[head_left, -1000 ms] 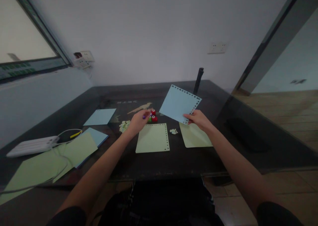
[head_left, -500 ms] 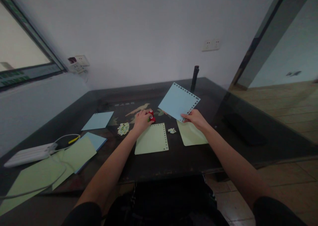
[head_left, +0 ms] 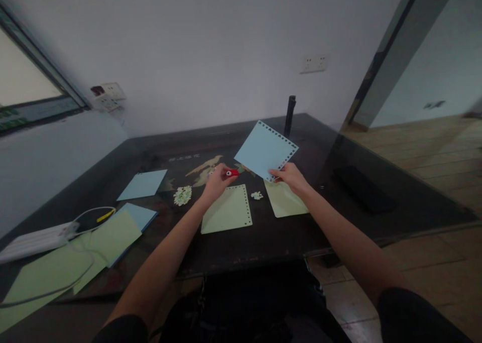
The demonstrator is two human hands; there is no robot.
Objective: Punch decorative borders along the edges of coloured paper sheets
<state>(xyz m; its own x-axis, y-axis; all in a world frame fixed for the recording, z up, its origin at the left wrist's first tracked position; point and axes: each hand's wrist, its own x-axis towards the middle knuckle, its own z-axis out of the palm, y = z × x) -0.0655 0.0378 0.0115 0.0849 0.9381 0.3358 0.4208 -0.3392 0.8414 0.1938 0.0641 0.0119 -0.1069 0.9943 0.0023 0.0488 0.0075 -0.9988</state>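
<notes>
- Above the dark surface (head_left: 241, 247), our right hand (head_left: 291, 178) pinches a light-blue, hole-edged paper square (head_left: 263, 149).
- Our left hand (head_left: 217, 181) grips a small, red, eye-marked block (head_left: 233, 173).

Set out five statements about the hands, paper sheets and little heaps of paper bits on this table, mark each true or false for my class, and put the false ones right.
1. The right hand holds a light blue sheet. True.
2. The left hand rests on the larger paper heap. False: its fingers are at a small red object.
3. The light blue sheet has cutouts along two of its edges. True.
4. The middle light green sheet has no holes. False: holes run along its right and far edges.
5. The smaller paper heap lies to the right of the middle light green sheet. True.
</notes>
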